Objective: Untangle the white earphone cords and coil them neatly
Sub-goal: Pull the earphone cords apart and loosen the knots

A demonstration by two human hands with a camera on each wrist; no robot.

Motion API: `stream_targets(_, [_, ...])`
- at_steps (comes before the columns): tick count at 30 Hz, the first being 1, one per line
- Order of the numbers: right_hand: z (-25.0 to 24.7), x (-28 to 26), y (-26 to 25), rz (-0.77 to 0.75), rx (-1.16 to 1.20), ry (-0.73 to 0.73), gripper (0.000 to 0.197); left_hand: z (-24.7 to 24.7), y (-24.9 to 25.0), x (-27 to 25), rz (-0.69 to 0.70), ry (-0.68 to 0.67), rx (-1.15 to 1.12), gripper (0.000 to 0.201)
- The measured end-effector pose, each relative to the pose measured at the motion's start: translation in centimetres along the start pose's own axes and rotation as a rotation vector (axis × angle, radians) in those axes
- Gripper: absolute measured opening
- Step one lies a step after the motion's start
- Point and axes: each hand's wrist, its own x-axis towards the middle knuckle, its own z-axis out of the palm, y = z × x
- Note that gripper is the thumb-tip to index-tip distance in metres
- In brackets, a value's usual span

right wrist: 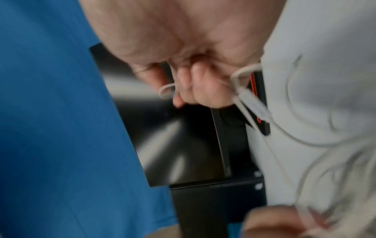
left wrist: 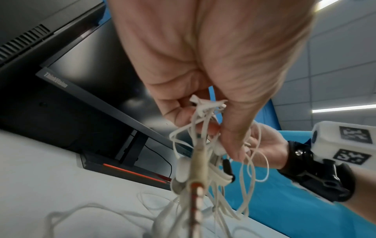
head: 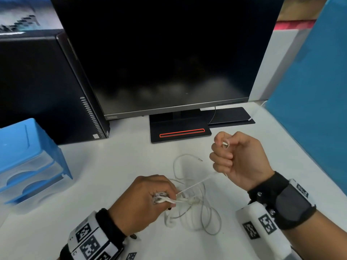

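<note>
Between the hands: one taut strand (head: 197, 182) of the white earphone cords (head: 193, 205), running from low left up to high right (this line is the axis the next pull follows).
Left hand (head: 148, 197): fingers curled round a bunched clump of cord and earbuds, low over the white desk (head: 116, 166); it is the nearer hand to the tangle.
Right hand (head: 238, 158): fist curled round a small cord loop, raised in front of the monitor stand (head: 180, 132), apart from the tangle.
Tangle: loose loops lie on the desk just right of the left hand, below the taut strand.
Jack plug (head: 201, 160): free on the desk, just left of the right hand.
Judgement: untangling is unfinished; drawing the right hand farther away along the strand looks likeliest.
</note>
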Motion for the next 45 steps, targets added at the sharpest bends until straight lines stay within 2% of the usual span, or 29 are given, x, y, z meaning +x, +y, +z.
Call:
stream_targets(1, [0.1,-0.3,-0.1,0.018,-0.126,-0.076,0.020,0.0,-0.1,0.0,0.021,0.016,0.004,0.017])
stream_targets(3, [0.8,-1.1,0.4,-0.013,-0.593,-0.193,0.030,-0.1,-0.2,0.0,0.066,0.057,0.009,0.015])
stream_targets(5, [2.0,-1.8,2.1,-0.080,-1.069,-0.274,0.025,0.1,0.0,0.0,0.108,0.110,0.012,0.012])
stream_targets(7, [2.8,-2.0,3.4,-0.124,-1.241,-0.259,0.014,0.3,0.3,-0.1,0.159,0.147,0.031,0.008])
stream_targets(13, [3.0,-2.8,2.2,-0.124,-1.363,-0.287,0.009,0.6,1.1,-0.1,0.267,0.233,0.141,0.008])
stream_targets(17, [3.3,-3.4,1.9,-0.247,-1.449,-0.316,0.010,0.7,1.6,0.0,0.272,0.236,0.210,0.006])
stream_targets(20, [3.1,-3.2,1.8,-0.259,-1.368,-0.323,0.011,0.5,1.8,0.1,0.224,0.221,0.231,0.018])
stream_targets(25, [3.0,-3.0,1.7,-0.217,-1.194,-0.399,0.012,0.1,2.0,0.0,0.199,0.214,0.221,0.018])
stream_targets(35, [2.8,-2.7,2.4,-0.316,-1.094,-0.319,0.011,-1.1,2.6,-0.1,0.043,0.186,-0.060,0.022])
stream_targets(39, [3.1,-2.9,2.4,-0.298,-1.054,-0.336,0.015,-1.8,2.6,-0.2,0.053,0.221,0.024,0.023])
stream_targets(45, [3.3,-3.1,2.8,-0.219,-1.039,-0.373,0.009,-1.6,3.7,-0.6,0.043,0.161,0.245,0.021])
